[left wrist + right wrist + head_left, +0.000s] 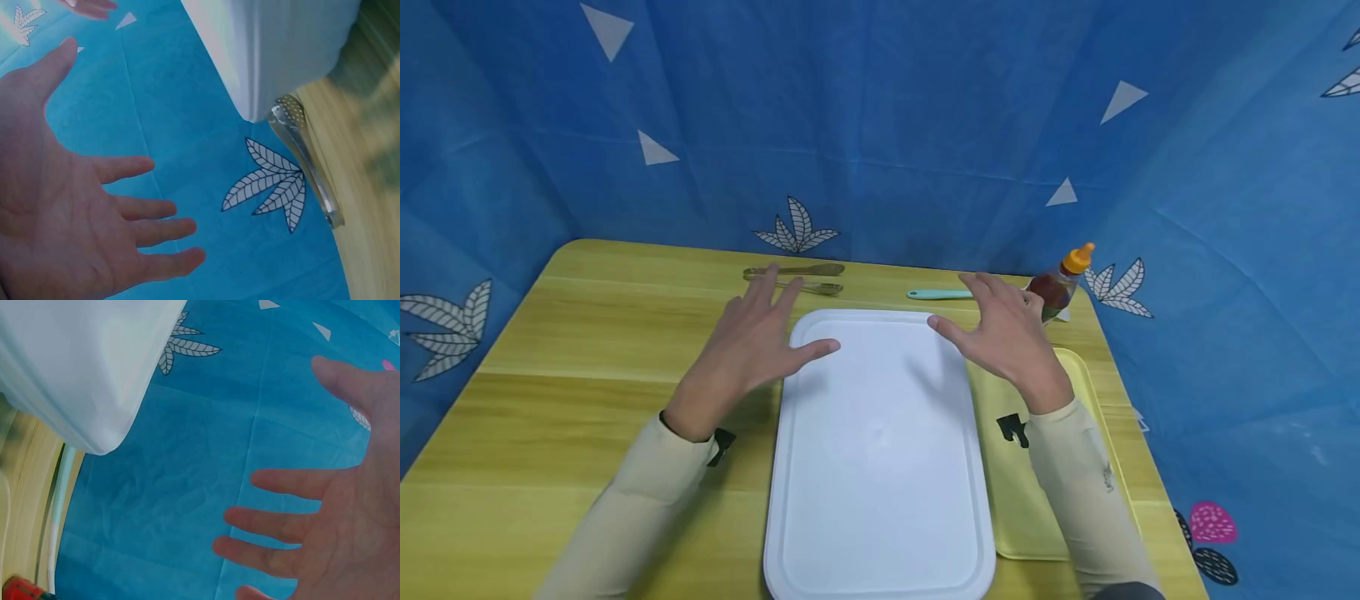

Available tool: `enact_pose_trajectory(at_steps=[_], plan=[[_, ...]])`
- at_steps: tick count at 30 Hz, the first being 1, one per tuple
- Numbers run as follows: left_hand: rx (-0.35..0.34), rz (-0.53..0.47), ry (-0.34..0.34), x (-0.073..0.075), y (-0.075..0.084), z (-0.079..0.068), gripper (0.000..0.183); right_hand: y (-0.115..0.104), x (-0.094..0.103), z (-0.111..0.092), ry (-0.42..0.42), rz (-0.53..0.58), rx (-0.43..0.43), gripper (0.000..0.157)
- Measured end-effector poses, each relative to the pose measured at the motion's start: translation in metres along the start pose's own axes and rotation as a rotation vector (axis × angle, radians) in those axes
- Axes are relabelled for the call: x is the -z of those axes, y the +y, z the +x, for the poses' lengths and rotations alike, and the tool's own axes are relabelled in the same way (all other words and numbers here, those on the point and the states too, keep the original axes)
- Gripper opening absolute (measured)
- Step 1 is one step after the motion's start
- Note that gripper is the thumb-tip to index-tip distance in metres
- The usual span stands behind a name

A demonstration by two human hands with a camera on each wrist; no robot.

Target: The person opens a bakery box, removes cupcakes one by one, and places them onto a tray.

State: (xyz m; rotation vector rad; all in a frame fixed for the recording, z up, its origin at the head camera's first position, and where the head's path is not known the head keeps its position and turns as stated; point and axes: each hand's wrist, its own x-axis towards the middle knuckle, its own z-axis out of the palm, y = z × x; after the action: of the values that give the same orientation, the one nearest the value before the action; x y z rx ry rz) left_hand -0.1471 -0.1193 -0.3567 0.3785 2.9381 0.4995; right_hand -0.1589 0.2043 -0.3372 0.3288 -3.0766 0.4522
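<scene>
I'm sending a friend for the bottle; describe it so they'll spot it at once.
Start at the white box on the wood-grain table. Just beyond the right hand, near the far right corner, is the bottle with dark red contents. Its pointed orange cap sets it apart from the turquoise handle to its left.

The wood-grain table (587, 375) carries a white box (880, 450) near its middle, with a yellow tray (1026, 500) to the right of the box. Tongs (820, 269) lie near the far edge, arms spread, left of a turquoise-handled tool (938, 294). An orange-capped bottle (1052, 292) stands near the far right corner, beyond the tray.
</scene>
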Motion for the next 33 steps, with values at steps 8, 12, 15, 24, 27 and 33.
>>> enact_pose_trajectory(at_steps=[8,12,15,24,27,33], plan=[[0.024,0.014,-0.059,-0.005,-0.016,-0.015,0.116,0.006,0.003,-0.006,-0.039,-0.006,0.002,0.086],[0.028,0.017,-0.103,-0.007,-0.023,-0.027,0.112,0.009,0.003,-0.010,-0.069,-0.025,0.022,0.082],[0.014,-0.023,-0.136,-0.010,-0.027,-0.034,0.097,0.014,0.002,-0.014,-0.104,-0.027,0.039,0.072],[-0.098,-0.168,-0.112,-0.029,-0.035,-0.052,0.038,0.033,-0.011,-0.031,-0.255,0.018,0.014,0.048],[-0.100,-0.177,-0.111,-0.037,-0.034,-0.057,0.034,0.036,-0.016,-0.040,-0.332,0.046,-0.020,0.049],[-0.091,-0.176,-0.146,-0.048,-0.035,-0.061,0.035,0.039,-0.024,-0.052,-0.402,0.052,-0.022,0.047]])
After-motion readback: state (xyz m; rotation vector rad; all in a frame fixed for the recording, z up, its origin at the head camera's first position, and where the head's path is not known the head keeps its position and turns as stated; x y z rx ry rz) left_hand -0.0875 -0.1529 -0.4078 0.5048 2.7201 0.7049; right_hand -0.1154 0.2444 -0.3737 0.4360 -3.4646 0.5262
